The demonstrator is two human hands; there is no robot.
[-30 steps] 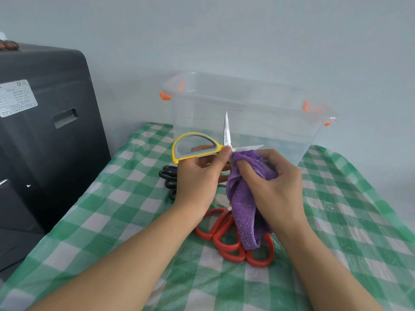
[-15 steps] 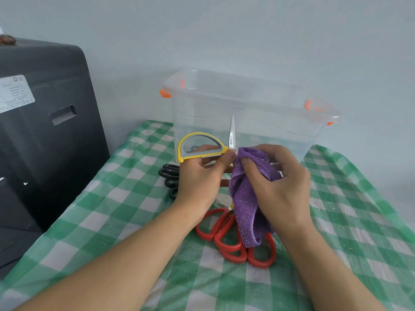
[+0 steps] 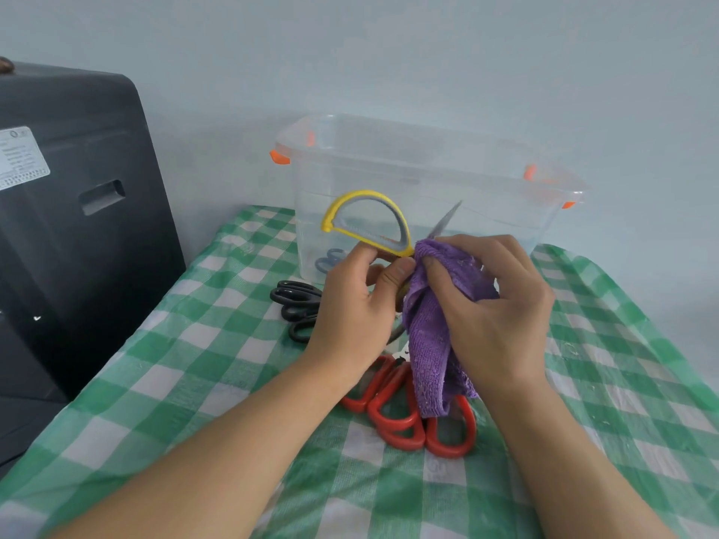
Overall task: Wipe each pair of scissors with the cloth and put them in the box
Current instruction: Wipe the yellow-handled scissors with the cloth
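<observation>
Midway, roughly: left hand (image 3: 350, 313) holds the yellow scissors (image 3: 373, 223) near the box (image 3: 428, 180), right hand (image 3: 494, 305) pinches the cloth (image 3: 432, 344) round a blade (one bluish pair (image 3: 330, 260) seemingly boxed); red scissors (image 3: 408, 418) and black scissors (image 3: 295, 305) wait.

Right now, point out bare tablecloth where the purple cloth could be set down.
Bare green checked tablecloth lies right of the right hand, and left of the black-handled scissors toward the black appliance. Crowded: the centre, with the red-handled scissors before the clear plastic box.
</observation>
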